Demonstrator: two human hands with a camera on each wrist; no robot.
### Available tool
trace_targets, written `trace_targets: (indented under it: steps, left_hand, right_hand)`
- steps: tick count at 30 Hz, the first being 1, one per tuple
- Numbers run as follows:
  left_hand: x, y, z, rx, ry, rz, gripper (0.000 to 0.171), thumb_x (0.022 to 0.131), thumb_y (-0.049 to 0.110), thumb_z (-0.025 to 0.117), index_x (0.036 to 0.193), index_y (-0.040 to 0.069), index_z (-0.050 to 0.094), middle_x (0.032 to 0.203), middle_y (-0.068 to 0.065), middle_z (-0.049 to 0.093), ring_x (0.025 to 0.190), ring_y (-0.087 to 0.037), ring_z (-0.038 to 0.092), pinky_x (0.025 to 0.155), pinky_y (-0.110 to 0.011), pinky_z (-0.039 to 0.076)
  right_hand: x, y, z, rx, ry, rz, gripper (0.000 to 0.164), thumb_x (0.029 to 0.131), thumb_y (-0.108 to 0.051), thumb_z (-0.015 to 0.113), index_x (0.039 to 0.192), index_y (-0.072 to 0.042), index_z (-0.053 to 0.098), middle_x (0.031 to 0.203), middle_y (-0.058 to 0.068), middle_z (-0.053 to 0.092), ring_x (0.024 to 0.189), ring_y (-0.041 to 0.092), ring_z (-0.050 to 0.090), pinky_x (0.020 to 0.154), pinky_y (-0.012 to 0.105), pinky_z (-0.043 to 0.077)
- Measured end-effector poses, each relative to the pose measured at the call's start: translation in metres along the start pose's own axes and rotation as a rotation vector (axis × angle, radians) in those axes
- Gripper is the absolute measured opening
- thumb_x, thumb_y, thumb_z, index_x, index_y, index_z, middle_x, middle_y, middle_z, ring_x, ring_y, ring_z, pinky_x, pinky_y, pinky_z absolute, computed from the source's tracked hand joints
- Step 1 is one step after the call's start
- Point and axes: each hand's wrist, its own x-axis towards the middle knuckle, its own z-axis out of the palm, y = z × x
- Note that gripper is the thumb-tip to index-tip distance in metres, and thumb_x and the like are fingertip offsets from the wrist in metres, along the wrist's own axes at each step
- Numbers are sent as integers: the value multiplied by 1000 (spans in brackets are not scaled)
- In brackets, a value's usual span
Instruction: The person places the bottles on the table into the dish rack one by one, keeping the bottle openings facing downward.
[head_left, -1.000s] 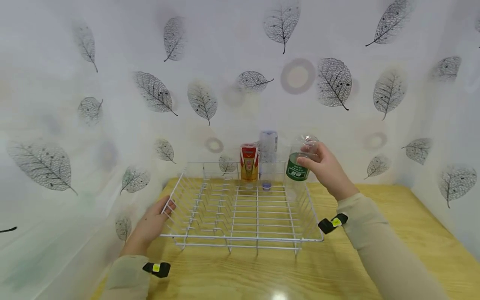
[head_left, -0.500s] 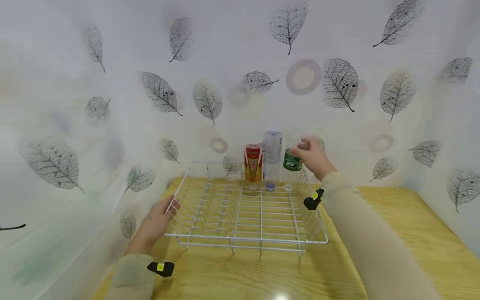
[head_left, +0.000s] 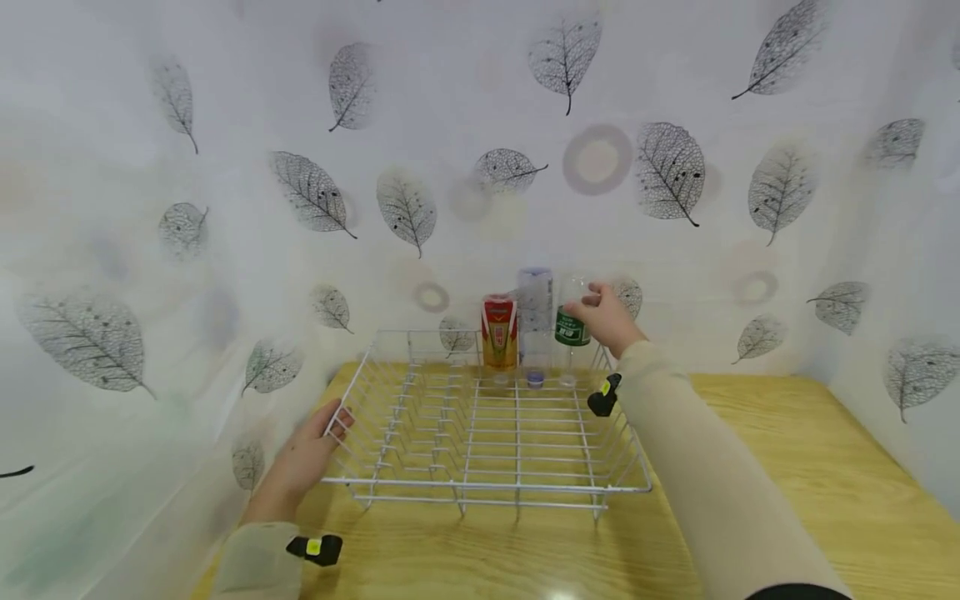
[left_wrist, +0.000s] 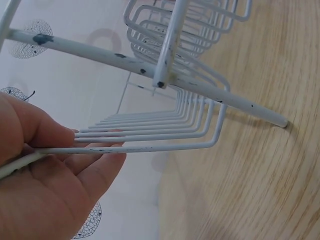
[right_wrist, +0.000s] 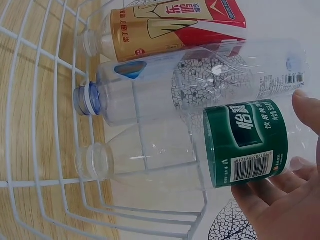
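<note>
A white wire dish rack (head_left: 517, 487) stands on the wooden table, its left rim held between the thumb and fingers of my left hand (head_left: 302, 458). At the rack's back right, my right hand (head_left: 611, 321) grips a clear plastic bottle with a green label (head_left: 572, 328) near its base. This bottle is upside down, and its uncapped mouth (right_wrist: 94, 161) is down at the wires. Beside it, also inverted, stand a clear bottle with a blue cap (right_wrist: 150, 90) and a red-and-gold labelled bottle (head_left: 499, 333).
Upright wire dividers (head_left: 442, 417) fill the rack's left half. A white curtain with a leaf print (head_left: 450, 108) hangs behind and along both sides. The wooden table (head_left: 787, 467) extends to the right of the rack.
My right hand has moved left with the green-labelled bottle, bringing it beside the blue-capped bottle, mouth down in the rack. My left hand has stayed on the rim.
</note>
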Motion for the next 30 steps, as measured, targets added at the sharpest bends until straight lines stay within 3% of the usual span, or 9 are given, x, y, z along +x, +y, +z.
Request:
trace_targets:
  steps: [9, 15, 24, 30]
  left_hand:
    - [-5, -5, -10, -42, -28, 0, 59, 110, 4, 33, 159, -7, 3, 152, -32, 35, 142, -46, 31, 117, -61, 23]
    - [-6, -5, -12, -76, -53, -1, 60, 110, 4, 32, 160, -5, 0, 155, -32, 30, 143, -47, 28, 117, -62, 21]
    - [-4, -2, -10, -15, -24, -20, 59, 109, 6, 33, 160, -4, 5, 154, -30, 35, 143, -46, 31, 118, -60, 22]
    - [-4, 0, -13, 69, -12, -32, 63, 109, 13, 38, 161, -3, 7, 156, -30, 32, 144, -47, 29, 118, -60, 22]
  right_hand:
    - [7, -5, 12, -22, 8, 5, 89, 101, -40, 62, 163, -10, 6, 160, 19, 30, 145, 41, 31, 114, 59, 31]
    - [10, -9, 18, -101, -1, -16, 89, 100, -38, 63, 163, -10, 6, 159, 21, 31, 143, 42, 33, 113, 60, 33]
    - [-2, -10, 14, -140, -28, 2, 93, 101, -38, 61, 163, -9, -2, 159, 26, 28, 143, 44, 32, 112, 61, 33]
    - [-13, -19, 2, -143, -51, -3, 97, 100, -47, 58, 163, -15, -8, 163, 24, 20, 145, 46, 29, 112, 65, 30]
